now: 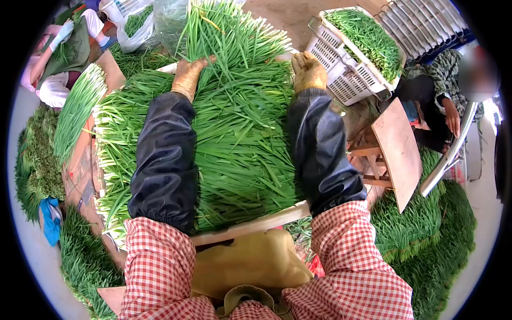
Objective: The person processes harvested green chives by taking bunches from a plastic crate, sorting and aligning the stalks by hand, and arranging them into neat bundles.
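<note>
The pile of greens lies flat across the table, covering most of its top. Its leaves are long, narrow, flat and bright green, layered densely and slightly crisscrossed. Pale whitish stem ends line the table's left edge, some jutting just past it, while the leafy parts run toward the table's right side.

The far bundle lies at the far side of the table, overlapping the pile and reaching beyond the table's far edge. It is loose and fanned, with pale stem ends toward the far right and green leaves trailing back over the table. One yellowed leaf shows in it.
</note>
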A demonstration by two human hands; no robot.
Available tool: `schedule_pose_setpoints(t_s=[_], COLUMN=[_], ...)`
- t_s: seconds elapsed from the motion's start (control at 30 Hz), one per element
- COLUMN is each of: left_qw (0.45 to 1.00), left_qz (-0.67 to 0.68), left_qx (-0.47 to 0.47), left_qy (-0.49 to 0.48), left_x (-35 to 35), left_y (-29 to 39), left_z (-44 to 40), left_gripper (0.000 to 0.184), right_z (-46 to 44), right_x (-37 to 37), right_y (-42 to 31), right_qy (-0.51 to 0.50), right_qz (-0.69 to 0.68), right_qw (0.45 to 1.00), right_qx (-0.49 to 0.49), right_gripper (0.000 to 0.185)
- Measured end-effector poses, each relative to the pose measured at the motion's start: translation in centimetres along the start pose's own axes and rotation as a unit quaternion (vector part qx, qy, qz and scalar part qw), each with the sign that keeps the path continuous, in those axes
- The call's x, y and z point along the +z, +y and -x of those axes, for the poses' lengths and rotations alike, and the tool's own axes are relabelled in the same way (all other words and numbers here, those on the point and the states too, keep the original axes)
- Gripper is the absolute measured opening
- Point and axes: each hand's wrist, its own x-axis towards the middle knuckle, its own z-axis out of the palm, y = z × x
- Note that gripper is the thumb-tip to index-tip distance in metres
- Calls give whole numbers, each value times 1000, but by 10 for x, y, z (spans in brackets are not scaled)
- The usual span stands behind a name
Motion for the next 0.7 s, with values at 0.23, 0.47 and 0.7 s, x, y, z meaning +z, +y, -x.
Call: schedule_pose_setpoints(t_s=[0.23,0.47,0.7], left_qw=[1000,999,882], left_qz=[11,-40,-406], left_qx=[16,30,230], left_qy=[-7,-11,-68], left_x=[-1,1,12], left_y=[-6,-5,29], left_z=[3,5,62], left_gripper=[53,44,77], right_z=[-18,-1,47], right_x=[40,78,49], right_y=[31,52,27], right_qy=[4,-100,-217], right_qz=[4,-78,-132], right_qw=[981,979,961], right_qx=[195,161,110], right_gripper=[42,33,26])
